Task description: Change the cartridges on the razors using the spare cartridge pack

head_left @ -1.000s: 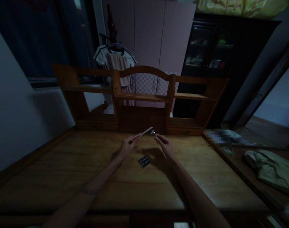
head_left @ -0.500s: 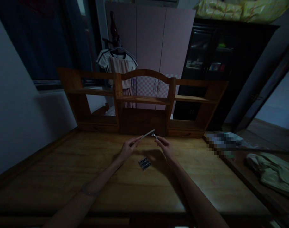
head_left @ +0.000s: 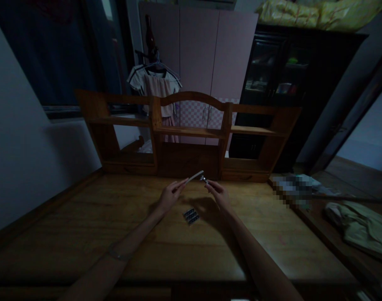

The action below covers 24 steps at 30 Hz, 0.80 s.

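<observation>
My left hand [head_left: 172, 193] is closed on one end of a thin pale strip [head_left: 195, 175], which slants up to the right. My right hand [head_left: 218, 193] pinches a small tool with a shiny metal head [head_left: 203, 178]; its exact kind is too small to make out. The metal head is close beside the far part of the strip, and I cannot tell whether they touch. Both hands are raised over the wooden table [head_left: 166, 255]. Below and between them lies a small flat dark pack [head_left: 191, 216] with light-edged rows.
A wooden shelf unit [head_left: 191, 133] stands along the table's far edge. To the right, on a lower surface, are a folded pale garment [head_left: 363, 228] and a blurred-out item [head_left: 294, 190]. A wall [head_left: 65, 154] borders the table at the left.
The pale strip now looks slightly bowed, and its far end has shifted a little to the left. Both hands keep their places and grips.
</observation>
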Tool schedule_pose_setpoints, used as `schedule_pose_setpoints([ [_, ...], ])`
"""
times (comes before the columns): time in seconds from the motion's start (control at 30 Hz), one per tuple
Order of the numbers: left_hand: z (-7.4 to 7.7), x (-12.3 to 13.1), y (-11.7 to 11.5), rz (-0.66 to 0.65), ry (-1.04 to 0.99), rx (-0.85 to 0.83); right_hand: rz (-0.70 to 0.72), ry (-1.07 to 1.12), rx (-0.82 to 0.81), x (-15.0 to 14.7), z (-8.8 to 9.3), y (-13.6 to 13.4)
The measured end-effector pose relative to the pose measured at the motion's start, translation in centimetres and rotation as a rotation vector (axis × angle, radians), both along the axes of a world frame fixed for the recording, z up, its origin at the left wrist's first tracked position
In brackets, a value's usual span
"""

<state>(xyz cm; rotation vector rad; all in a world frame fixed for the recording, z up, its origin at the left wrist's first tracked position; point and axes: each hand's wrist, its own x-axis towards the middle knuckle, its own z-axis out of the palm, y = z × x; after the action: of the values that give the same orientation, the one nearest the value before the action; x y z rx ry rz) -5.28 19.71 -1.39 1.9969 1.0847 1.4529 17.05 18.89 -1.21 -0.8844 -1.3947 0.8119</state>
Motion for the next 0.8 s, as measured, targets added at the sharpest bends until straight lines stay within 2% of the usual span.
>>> schedule_pose_setpoints([
  [0.1,0.04,-0.05,-0.08,0.018,-0.022,0.025,0.012,-0.001,0.008,-0.03,0.14,-0.16],
  [0.23,0.31,0.04,-0.44,-0.044,-0.024,0.013,0.021,0.002,-0.004,0.04,0.48,-0.49],
  [0.43,0.50,-0.05,-0.51,0.010,-0.052,0.012,0.011,0.004,-0.016,-0.03,0.82,-0.73],
  [0.6,0.58,0.09,-0.54,-0.054,-0.009,0.019,0.022,0.006,-0.018,-0.01,0.74,-0.72],
  [0.8,0.40,-0.08,-0.43,-0.014,-0.035,0.015,0.020,0.005,-0.018,0.10,0.61,-0.60],
])
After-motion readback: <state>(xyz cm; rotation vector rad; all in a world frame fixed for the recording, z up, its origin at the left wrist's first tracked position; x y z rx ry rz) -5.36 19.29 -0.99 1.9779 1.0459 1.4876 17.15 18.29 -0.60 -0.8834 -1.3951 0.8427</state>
